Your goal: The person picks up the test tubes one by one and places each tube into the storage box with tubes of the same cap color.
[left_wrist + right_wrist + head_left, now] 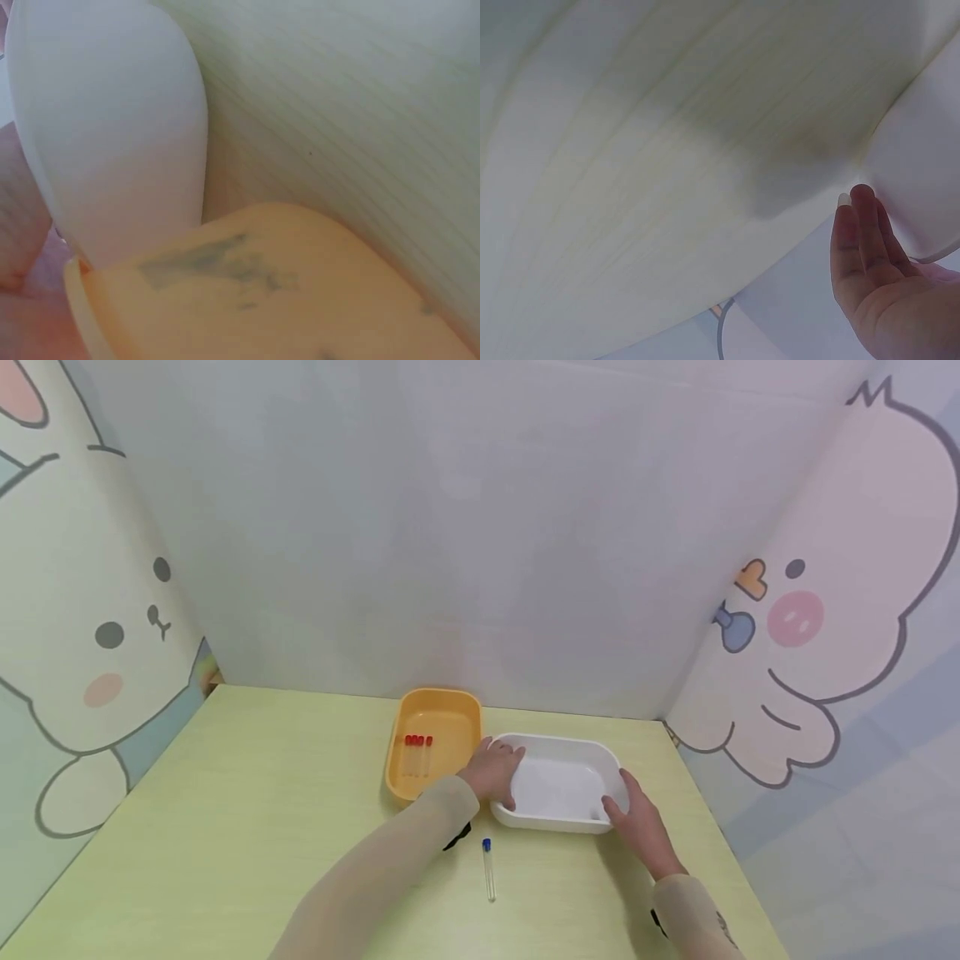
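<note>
Greenish table (315, 810): white tray (564, 783) between left fingers (513, 758), right fingers (633, 787) (both gripping rim).

Looking forward-down from head, above white tray (558, 777); from wrists, close beside its opposite ends; sharing tray.

No readable text, label, brand, number or sign on anything in view.
</note>
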`<state>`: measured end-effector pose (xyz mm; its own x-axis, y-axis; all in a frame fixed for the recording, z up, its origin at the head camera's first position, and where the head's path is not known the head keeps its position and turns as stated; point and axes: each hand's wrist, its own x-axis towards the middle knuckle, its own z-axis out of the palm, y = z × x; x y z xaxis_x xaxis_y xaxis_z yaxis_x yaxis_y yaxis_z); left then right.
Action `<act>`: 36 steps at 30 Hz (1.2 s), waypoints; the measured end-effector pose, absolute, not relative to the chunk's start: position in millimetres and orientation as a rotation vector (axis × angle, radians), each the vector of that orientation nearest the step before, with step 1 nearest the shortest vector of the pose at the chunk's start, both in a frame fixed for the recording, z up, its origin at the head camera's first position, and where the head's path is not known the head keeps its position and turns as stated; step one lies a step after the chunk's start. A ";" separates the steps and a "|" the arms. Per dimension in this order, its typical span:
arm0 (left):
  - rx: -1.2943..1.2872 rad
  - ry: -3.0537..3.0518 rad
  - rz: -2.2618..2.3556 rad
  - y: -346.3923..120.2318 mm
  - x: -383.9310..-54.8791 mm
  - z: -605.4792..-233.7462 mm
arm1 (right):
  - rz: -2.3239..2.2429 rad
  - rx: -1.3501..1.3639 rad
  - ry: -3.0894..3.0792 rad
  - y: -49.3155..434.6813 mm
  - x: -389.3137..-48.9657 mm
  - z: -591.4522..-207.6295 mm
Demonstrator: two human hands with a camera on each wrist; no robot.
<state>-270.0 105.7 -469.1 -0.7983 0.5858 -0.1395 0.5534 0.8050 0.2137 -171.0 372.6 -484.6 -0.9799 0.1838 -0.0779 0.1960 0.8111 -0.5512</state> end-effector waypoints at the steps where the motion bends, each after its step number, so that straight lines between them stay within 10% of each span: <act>1: 0.892 2.797 0.246 105.0 -269.4 -468.6 | -0.906 0.312 2.972 372.0 -170.9 -484.5; 36: 1.070 2.956 0.262 48.9 -213.4 -411.1 | -0.851 0.293 2.964 369.9 -169.7 -480.7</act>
<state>-213.4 48.9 -411.1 -0.7698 0.6346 0.0684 0.6368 0.7561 0.1512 -169.7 369.9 -480.7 -0.9812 0.1687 -0.0940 0.1929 0.8312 -0.5214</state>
